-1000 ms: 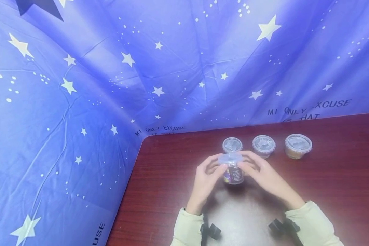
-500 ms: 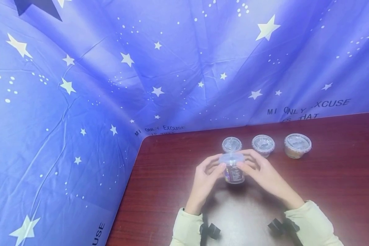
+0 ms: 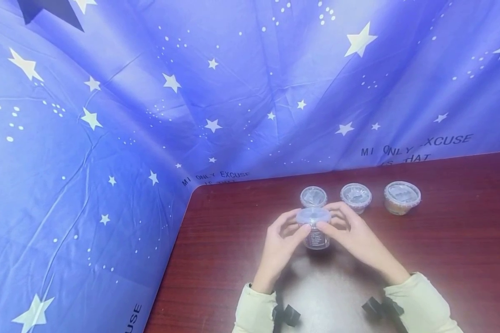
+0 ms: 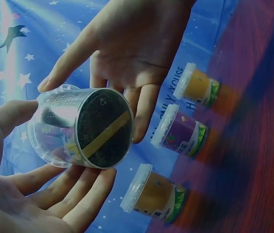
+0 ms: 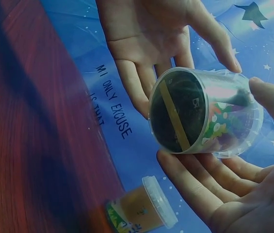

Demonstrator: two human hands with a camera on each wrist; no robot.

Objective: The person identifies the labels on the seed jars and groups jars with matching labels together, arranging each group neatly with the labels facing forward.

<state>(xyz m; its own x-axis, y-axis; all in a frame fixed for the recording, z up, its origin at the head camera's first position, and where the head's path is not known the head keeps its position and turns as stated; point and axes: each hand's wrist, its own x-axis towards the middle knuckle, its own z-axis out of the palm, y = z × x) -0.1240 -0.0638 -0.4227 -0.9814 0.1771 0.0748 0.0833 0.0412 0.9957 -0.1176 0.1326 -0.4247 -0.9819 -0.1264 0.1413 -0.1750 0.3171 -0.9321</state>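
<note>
My left hand (image 3: 280, 247) and right hand (image 3: 358, 238) hold a clear plastic cup (image 3: 316, 239) between them, upright above the table. Its pale translucent lid (image 3: 313, 215) faces up, and both thumbs press the near side just below the rim. In the left wrist view, fingers of both hands curl around the cup (image 4: 59, 116). The cup's bottom (image 5: 179, 111), seen in the right wrist view, shows dark contents and a yellow strip. A printed label with small text and a colourful picture wraps the side.
Three similar lidded cups stand in a row beyond my hands: a left one (image 3: 314, 196), a middle one (image 3: 356, 197) and a right one (image 3: 402, 199). They rest on the dark red wooden table (image 3: 450, 259). A blue star-patterned cloth (image 3: 250, 92) hangs behind and at the left.
The cup has turned a little between my hands: its text panel has shifted left and the colourful part has left the head view. My thumbs now lie closer together.
</note>
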